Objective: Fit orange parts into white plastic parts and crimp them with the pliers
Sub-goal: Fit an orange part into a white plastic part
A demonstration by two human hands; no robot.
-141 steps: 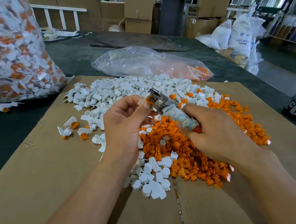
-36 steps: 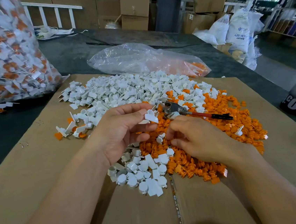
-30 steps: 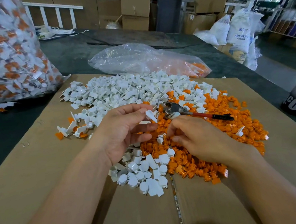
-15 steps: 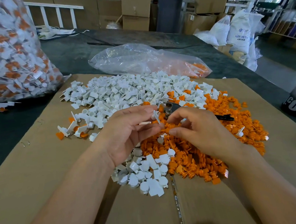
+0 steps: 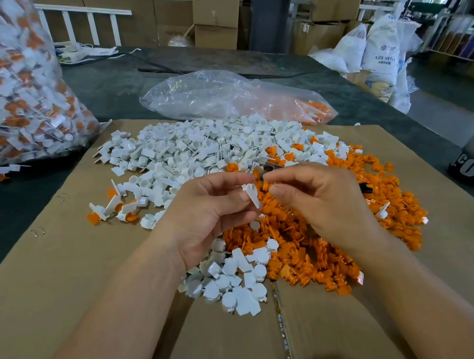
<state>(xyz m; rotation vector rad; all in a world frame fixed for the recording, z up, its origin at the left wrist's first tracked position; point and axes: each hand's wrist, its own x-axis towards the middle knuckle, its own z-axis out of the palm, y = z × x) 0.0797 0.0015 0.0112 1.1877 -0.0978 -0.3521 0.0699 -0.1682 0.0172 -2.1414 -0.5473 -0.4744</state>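
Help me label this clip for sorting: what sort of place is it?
Most likely a factory or warehouse assembly bench: stacked brown cardboard boxes behind, white woven sacks printed ABS resin at right, and a big clear plastic bag of finished orange-and-white parts on the dark table.

Bare cardboard (image 5: 51,286) left of parts heaps (image 5: 198,154)

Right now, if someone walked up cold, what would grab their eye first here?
Probably the big heap of orange parts spilling against the heap of white plastic parts on the cardboard sheet. At the centre, the left hand pinches one white piece and the right hand closes in beside it. The bulging clear sack of assembled pieces stands at far left.
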